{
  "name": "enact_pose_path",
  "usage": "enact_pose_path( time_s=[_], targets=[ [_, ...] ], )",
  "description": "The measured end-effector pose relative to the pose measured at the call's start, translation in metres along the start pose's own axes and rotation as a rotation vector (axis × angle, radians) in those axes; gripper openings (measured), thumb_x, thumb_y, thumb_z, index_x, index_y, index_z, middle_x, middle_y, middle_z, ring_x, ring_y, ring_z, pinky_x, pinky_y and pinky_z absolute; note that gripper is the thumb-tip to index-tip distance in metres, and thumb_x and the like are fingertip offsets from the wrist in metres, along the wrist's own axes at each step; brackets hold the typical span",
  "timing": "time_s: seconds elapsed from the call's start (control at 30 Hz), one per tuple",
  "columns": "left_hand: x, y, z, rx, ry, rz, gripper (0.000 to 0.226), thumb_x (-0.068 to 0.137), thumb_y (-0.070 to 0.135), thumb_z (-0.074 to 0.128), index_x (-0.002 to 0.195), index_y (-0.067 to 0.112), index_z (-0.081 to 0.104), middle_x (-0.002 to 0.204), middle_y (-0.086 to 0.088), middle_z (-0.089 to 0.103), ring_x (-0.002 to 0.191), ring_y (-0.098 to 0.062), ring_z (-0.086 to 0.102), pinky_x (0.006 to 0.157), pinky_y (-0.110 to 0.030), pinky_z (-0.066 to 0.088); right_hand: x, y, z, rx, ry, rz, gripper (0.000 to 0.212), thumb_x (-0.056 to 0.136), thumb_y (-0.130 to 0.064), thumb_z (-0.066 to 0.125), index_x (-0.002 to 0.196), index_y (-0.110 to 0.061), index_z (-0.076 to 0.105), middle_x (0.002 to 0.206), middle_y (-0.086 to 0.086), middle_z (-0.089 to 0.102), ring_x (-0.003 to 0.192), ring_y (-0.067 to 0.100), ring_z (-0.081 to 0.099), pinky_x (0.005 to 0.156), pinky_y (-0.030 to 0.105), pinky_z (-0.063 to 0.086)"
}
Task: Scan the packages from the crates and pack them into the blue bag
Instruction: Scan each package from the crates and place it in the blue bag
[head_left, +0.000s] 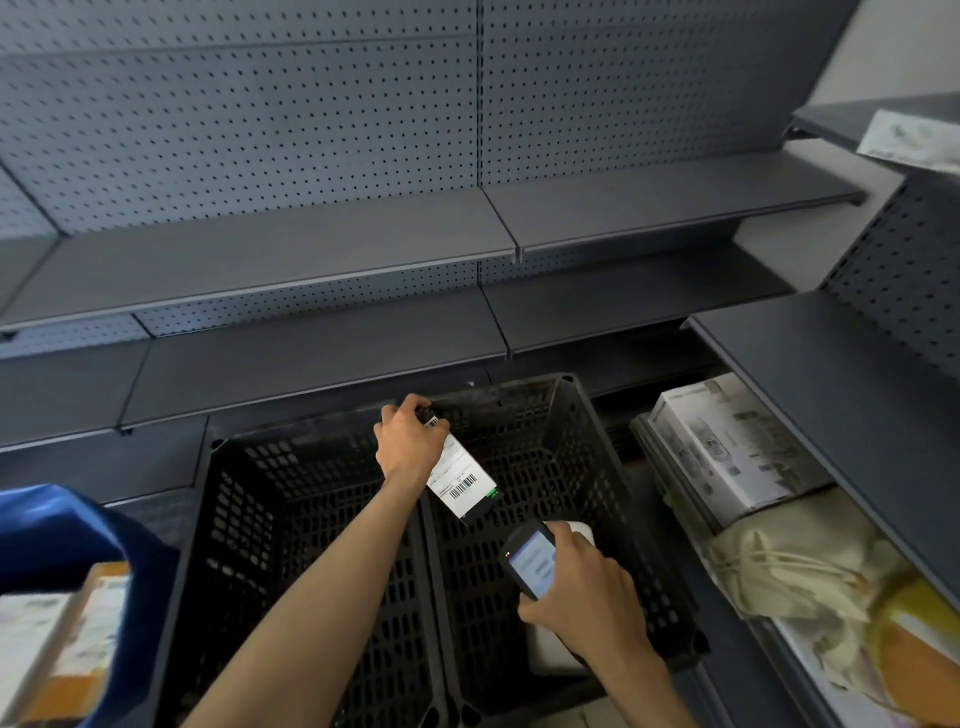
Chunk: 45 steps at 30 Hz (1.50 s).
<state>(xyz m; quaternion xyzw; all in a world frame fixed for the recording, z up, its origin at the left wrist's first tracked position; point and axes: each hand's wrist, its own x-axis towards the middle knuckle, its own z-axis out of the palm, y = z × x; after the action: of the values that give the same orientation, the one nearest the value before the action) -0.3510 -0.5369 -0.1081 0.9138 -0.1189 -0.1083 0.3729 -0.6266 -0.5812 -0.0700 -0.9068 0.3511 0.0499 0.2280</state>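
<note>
My left hand (408, 439) grips a slim dark package (460, 473) with a white barcode label, held tilted above the right black crate (639, 525). Just below the package, my right hand (582, 587) holds a handheld scanner (527, 558), its lit screen facing me and its tip towards the label. A white package (550, 652) lies in the right crate, mostly hidden under my right hand. The left black crate (249, 519) shows only its mesh walls. The blue bag (78, 525) stands open at the lower left with boxed packages (67, 629) inside.
Grey shelves (311, 249) with a pegboard back rise behind the crates. On the right a lower shelf holds a white printed box (727, 447), a cream cloth bag (789, 566) and a yellow-orange item (914, 649). An overhanging shelf edge (810, 395) juts out at the right.
</note>
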Motion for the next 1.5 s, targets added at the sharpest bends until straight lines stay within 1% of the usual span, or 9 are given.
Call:
enact_pose_path(
  time_s=[0.1, 0.27, 0.47, 0.63, 0.83, 1.1, 1.23, 1.37, 1.5],
  targets=[
    [0.001, -0.004, -0.008, -0.016, 0.028, 0.003, 0.034, 0.086, 0.032, 0.073, 0.118, 0.034, 0.063, 0.125, 0.000, 0.053, 0.119, -0.026, 0.049, 0.080, -0.043, 0.052, 0.005, 0.003, 0.000, 0.036, 0.002, -0.029, 0.077, 0.074, -0.060, 0.073, 0.138, -0.032, 0.039, 0.117, -0.012, 0.057, 0.092, 0.012, 0.059, 0.072, 0.023, 0.046],
    [0.004, -0.025, -0.039, -0.057, 0.105, 0.009, 0.030, 0.083, 0.036, 0.072, 0.111, 0.038, 0.062, 0.115, 0.008, 0.052, 0.114, -0.023, 0.054, 0.077, -0.044, 0.057, 0.020, -0.005, 0.003, 0.074, 0.013, -0.097, 0.088, 0.079, -0.057, 0.075, 0.151, -0.030, 0.033, 0.133, -0.012, 0.055, 0.112, 0.010, 0.059, 0.077, 0.019, 0.042],
    [0.007, -0.070, -0.105, -0.091, 0.214, 0.023, 0.034, 0.083, 0.029, 0.074, 0.115, 0.035, 0.066, 0.114, 0.006, 0.052, 0.105, -0.014, 0.060, 0.080, -0.037, 0.056, 0.035, -0.047, 0.023, 0.181, -0.040, -0.134, 0.084, 0.064, -0.064, 0.074, 0.139, -0.038, 0.045, 0.111, -0.018, 0.063, 0.099, 0.009, 0.064, 0.080, 0.028, 0.055],
    [0.012, -0.126, -0.168, -0.107, 0.292, 0.027, 0.033, 0.081, 0.027, 0.074, 0.112, 0.034, 0.069, 0.113, 0.005, 0.049, 0.108, -0.017, 0.059, 0.082, -0.030, 0.050, 0.036, -0.105, 0.043, 0.159, -0.095, -0.224, 0.084, 0.065, -0.064, 0.076, 0.139, -0.043, 0.043, 0.114, -0.020, 0.064, 0.101, 0.010, 0.065, 0.081, 0.030, 0.056],
    [0.013, -0.213, -0.245, -0.067, 0.396, -0.004, 0.036, 0.080, 0.030, 0.074, 0.116, 0.036, 0.073, 0.110, 0.003, 0.048, 0.110, -0.024, 0.054, 0.100, -0.040, 0.048, 0.026, -0.189, 0.074, 0.111, -0.176, -0.296, 0.091, 0.064, -0.069, 0.073, 0.144, -0.044, 0.039, 0.122, -0.021, 0.062, 0.109, 0.011, 0.065, 0.087, 0.034, 0.057],
    [0.012, -0.337, -0.361, -0.144, 0.463, -0.015, 0.037, 0.080, 0.025, 0.077, 0.114, 0.030, 0.063, 0.110, 0.006, 0.051, 0.105, -0.014, 0.050, 0.085, -0.026, 0.045, 0.003, -0.319, 0.130, 0.065, -0.222, -0.313, 0.085, 0.069, -0.061, 0.081, 0.142, -0.044, 0.043, 0.113, -0.025, 0.058, 0.103, 0.007, 0.063, 0.079, 0.031, 0.060],
    [0.022, -0.401, -0.402, -0.104, 0.448, -0.090, 0.027, 0.076, 0.025, 0.078, 0.100, 0.023, 0.064, 0.104, 0.005, 0.054, 0.101, -0.017, 0.054, 0.090, -0.035, 0.049, -0.003, -0.370, 0.160, 0.024, -0.274, -0.290, 0.088, 0.070, -0.062, 0.081, 0.146, -0.041, 0.042, 0.123, -0.019, 0.060, 0.109, 0.011, 0.063, 0.086, 0.035, 0.059],
    [0.031, -0.449, -0.418, -0.015, 0.332, -0.094, 0.029, 0.077, 0.028, 0.078, 0.102, 0.026, 0.063, 0.107, 0.009, 0.050, 0.106, -0.015, 0.049, 0.089, -0.030, 0.047, -0.008, -0.409, 0.180, -0.047, -0.313, -0.266, 0.092, 0.076, -0.061, 0.080, 0.152, -0.037, 0.036, 0.137, -0.015, 0.057, 0.120, 0.012, 0.060, 0.092, 0.030, 0.056],
    [0.043, -0.490, -0.418, 0.078, 0.249, -0.067, 0.029, 0.078, 0.026, 0.081, 0.102, 0.022, 0.064, 0.110, 0.007, 0.050, 0.107, -0.016, 0.041, 0.089, -0.032, 0.047, -0.011, -0.423, 0.191, -0.056, -0.337, -0.237, 0.094, 0.069, -0.067, 0.077, 0.150, -0.041, 0.036, 0.133, -0.020, 0.057, 0.120, 0.008, 0.060, 0.095, 0.028, 0.052]
  ],
)
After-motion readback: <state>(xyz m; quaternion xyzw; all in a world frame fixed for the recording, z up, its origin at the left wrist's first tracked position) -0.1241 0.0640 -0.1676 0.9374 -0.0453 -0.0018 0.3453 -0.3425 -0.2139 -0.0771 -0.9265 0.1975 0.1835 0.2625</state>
